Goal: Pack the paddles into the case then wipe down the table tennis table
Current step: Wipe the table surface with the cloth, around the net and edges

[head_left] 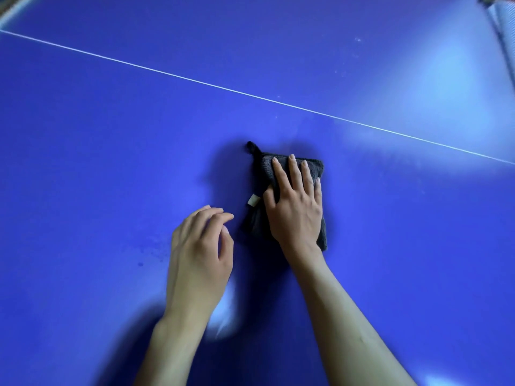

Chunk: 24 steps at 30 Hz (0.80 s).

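The blue tabletop [111, 121] fills the frame; no paddles or case visible, so wiping looks underway. At centre, the right hand [295, 207] presses flat on a dark folded cloth [264, 168]; the left hand [200, 246] hovers beside, relaxed, empty.

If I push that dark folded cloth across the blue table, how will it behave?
The cloth looks soft and fuzzy, so it is probably floppy and light. Folded flat under the right hand, it should glide on the smooth table, not roll. Its loose loop may trail or flop.
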Each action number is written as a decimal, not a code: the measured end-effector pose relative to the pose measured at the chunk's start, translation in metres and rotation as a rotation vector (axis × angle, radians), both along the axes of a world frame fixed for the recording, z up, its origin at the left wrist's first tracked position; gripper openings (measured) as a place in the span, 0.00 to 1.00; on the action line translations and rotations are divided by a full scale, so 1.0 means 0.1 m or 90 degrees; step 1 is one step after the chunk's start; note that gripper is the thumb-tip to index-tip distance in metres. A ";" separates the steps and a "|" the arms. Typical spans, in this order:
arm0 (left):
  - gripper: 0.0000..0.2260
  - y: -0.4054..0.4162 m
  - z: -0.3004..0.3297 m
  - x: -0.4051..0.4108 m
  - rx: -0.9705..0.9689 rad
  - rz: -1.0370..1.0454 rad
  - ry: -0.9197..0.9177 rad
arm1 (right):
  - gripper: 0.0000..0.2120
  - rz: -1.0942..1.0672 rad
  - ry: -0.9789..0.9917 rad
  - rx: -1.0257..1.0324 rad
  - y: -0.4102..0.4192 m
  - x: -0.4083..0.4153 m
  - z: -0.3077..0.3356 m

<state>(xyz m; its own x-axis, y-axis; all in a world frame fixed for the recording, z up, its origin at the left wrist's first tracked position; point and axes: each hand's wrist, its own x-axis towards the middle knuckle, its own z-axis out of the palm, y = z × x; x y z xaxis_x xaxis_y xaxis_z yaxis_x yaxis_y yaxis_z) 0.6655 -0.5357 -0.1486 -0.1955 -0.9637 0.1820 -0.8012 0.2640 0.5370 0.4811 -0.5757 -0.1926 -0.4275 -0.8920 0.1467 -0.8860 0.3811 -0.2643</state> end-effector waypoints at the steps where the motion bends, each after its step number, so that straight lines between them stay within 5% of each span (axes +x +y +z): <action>1: 0.12 -0.02 -0.01 -0.08 -0.004 -0.008 0.005 | 0.30 -0.009 -0.003 -0.002 0.02 -0.08 0.00; 12: 0.10 0.21 -0.07 -1.39 -0.036 -0.089 0.002 | 0.29 -0.054 -0.015 -0.009 0.60 -1.44 -0.02; 24: 0.10 0.78 -0.12 -3.37 -0.005 -0.127 -0.015 | 0.30 -0.113 -0.031 0.014 1.63 -3.80 0.00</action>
<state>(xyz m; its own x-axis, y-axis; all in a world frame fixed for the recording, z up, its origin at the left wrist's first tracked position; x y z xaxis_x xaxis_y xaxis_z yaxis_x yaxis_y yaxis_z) 0.3283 -0.4581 -0.1603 -0.3870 -0.9038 0.1825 -0.7449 0.4231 0.5159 0.1014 -0.4128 -0.1931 -0.5852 -0.8044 0.1028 -0.7902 0.5372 -0.2950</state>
